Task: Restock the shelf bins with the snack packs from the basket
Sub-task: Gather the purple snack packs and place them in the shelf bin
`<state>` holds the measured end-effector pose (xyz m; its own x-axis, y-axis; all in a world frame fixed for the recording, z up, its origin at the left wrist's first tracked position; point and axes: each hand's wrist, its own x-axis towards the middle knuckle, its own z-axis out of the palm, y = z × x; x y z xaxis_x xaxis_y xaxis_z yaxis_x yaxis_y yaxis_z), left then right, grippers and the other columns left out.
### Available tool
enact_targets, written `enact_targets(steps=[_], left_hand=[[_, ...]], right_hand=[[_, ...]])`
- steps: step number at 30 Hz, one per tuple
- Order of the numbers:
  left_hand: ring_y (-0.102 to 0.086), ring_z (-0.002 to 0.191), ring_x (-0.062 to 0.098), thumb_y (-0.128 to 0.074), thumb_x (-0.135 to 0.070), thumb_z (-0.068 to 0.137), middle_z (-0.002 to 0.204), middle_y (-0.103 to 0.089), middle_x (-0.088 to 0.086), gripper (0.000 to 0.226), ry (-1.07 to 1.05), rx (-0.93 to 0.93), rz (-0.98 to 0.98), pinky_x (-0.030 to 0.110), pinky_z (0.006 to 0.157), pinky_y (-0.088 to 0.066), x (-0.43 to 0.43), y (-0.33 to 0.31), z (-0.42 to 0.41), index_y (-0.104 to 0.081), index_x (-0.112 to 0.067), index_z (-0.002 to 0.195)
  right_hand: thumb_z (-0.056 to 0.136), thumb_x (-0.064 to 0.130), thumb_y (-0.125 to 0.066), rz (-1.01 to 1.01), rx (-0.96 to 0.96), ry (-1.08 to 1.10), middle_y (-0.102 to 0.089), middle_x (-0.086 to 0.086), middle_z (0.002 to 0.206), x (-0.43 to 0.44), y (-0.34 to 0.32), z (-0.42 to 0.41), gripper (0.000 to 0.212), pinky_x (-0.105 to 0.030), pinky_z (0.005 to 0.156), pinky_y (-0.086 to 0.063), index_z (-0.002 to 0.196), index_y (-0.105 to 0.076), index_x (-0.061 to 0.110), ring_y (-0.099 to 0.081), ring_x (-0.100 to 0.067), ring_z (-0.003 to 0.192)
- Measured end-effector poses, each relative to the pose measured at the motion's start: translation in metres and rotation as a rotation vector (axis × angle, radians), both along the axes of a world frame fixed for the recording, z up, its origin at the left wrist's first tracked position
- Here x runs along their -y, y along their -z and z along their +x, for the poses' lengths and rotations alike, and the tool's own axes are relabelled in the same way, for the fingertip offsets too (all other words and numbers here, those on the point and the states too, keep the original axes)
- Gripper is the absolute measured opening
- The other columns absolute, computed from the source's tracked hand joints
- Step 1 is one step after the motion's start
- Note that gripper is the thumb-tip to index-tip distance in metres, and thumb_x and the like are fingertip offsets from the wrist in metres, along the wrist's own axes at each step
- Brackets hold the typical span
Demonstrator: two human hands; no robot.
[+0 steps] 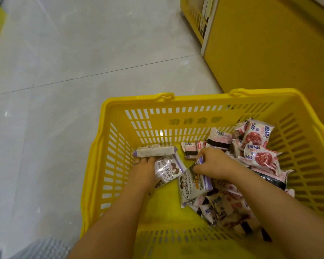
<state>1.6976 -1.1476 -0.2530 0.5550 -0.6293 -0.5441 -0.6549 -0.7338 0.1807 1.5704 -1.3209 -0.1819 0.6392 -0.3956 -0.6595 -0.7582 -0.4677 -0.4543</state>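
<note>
On the grey tiled floor (64,71), the slotted yellow plastic basket (176,118) holds purple-and-white snack packs (189,186) near its left wall. Left hand (144,172) and right hand (213,163), apart, each clutch packs: gathering step. Next, probably lifting them toward the yellow shelf unit (260,43).

Pale tiled floor (67,75) carrying a yellow basket (176,116)

The floor is glossy grey tile with thin seams; the slotted basket stands on it around both reaching hands; a yellow shelf unit (266,53) rises from the floor beyond the basket's far right corner.
</note>
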Motion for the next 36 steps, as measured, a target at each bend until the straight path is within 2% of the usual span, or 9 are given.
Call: enact_targets(steps=[5, 11, 15, 17, 19, 24, 28, 33, 36], left_hand=[[-0.051, 0.121, 0.027, -0.068, -0.032, 0.086, 0.138, -0.049, 0.009, 0.073, -0.093, -0.222, 0.018, 0.035, 0.091, -0.046, -0.001, 0.004, -0.005, -0.026, -0.017, 0.144], [-0.056, 0.117, 0.028, -0.063, -0.018, 0.09, 0.141, -0.048, 0.01, 0.073, -0.255, -0.495, -0.037, 0.038, 0.094, -0.051, 0.0, 0.0, -0.009, -0.02, -0.017, 0.149], [-0.068, 0.082, 0.023, -0.056, -0.013, 0.093, 0.124, -0.06, 0.013, 0.058, -0.476, -0.731, -0.038, 0.029, 0.057, -0.057, 0.002, -0.006, -0.011, -0.027, -0.022, 0.141], [-0.067, 0.085, 0.023, -0.056, -0.029, 0.092, 0.115, -0.066, 0.012, 0.042, -0.514, -0.798, -0.017, 0.032, 0.064, -0.052, 0.002, -0.009, -0.012, -0.039, -0.022, 0.13], [-0.063, 0.095, 0.019, -0.051, -0.04, 0.087, 0.11, -0.068, 0.005, 0.034, -0.572, -0.891, 0.002, 0.036, 0.08, -0.047, 0.001, -0.011, -0.013, -0.053, -0.023, 0.117], [-0.066, 0.09, 0.018, -0.056, -0.023, 0.094, 0.1, -0.071, 0.0, 0.01, -0.685, -1.023, -0.137, 0.038, 0.085, -0.053, 0.002, -0.006, -0.026, -0.062, -0.025, 0.103], [-0.064, 0.108, 0.023, -0.065, -0.014, 0.091, 0.117, -0.067, 0.004, 0.023, -0.565, -0.948, -0.245, 0.044, 0.098, -0.049, -0.001, 0.0, -0.031, -0.058, -0.028, 0.108], [-0.065, 0.096, 0.017, -0.067, -0.021, 0.089, 0.115, -0.069, 0.003, 0.017, -0.571, -0.958, -0.165, 0.035, 0.089, -0.053, -0.004, 0.001, -0.028, -0.061, -0.027, 0.104], [-0.068, 0.096, 0.018, -0.074, -0.024, 0.084, 0.112, -0.071, 0.002, 0.021, -0.649, -1.052, -0.125, 0.033, 0.085, -0.055, -0.002, 0.0, -0.029, -0.065, -0.023, 0.103]], right_hand=[[0.082, 0.031, -0.066, -0.012, 0.006, 0.093, -0.039, -0.002, 0.063, 0.006, -0.013, 0.003, 0.036, -0.027, 0.051, -0.032, 0.067, -0.037, 0.015, -0.038, -0.015, 0.054], [0.079, 0.018, -0.07, 0.162, 0.035, 0.273, -0.06, -0.012, 0.094, 0.0, -0.004, -0.003, 0.028, -0.046, 0.075, -0.057, 0.091, -0.045, 0.015, -0.066, -0.029, 0.085], [0.08, 0.017, -0.073, 0.273, -0.12, 0.108, -0.055, 0.002, 0.099, -0.018, 0.008, -0.014, 0.045, -0.02, 0.055, -0.05, 0.114, -0.045, 0.015, -0.06, -0.01, 0.075], [0.082, 0.017, -0.073, 0.291, -0.131, 0.05, -0.058, 0.001, 0.099, -0.028, 0.016, -0.015, 0.045, -0.02, 0.055, -0.052, 0.117, -0.045, 0.014, -0.063, -0.012, 0.072], [0.086, 0.015, -0.068, 0.276, -0.13, 0.039, -0.061, -0.015, 0.109, -0.035, 0.022, -0.012, 0.039, -0.035, 0.07, -0.057, 0.119, -0.049, 0.004, -0.063, -0.023, 0.075], [0.089, 0.017, -0.063, 0.335, -0.09, 0.124, -0.067, -0.012, 0.098, -0.036, 0.037, -0.005, 0.024, -0.039, 0.076, -0.057, 0.109, -0.055, 0.006, -0.065, -0.019, 0.076], [0.089, 0.024, -0.063, 0.365, -0.097, 0.257, -0.06, -0.016, 0.108, -0.038, 0.046, 0.001, 0.051, -0.049, 0.088, -0.054, 0.13, -0.035, 0.009, -0.065, -0.03, 0.099], [0.088, 0.012, -0.063, 0.403, -0.088, 0.312, -0.061, -0.011, 0.099, -0.036, 0.051, 0.002, 0.051, -0.045, 0.077, -0.059, 0.132, -0.036, 0.01, -0.069, -0.027, 0.084], [0.09, 0.014, -0.061, 0.364, -0.098, 0.264, -0.061, -0.013, 0.109, -0.026, 0.044, 0.003, 0.055, -0.044, 0.079, -0.058, 0.137, -0.035, 0.008, -0.068, -0.029, 0.091]])
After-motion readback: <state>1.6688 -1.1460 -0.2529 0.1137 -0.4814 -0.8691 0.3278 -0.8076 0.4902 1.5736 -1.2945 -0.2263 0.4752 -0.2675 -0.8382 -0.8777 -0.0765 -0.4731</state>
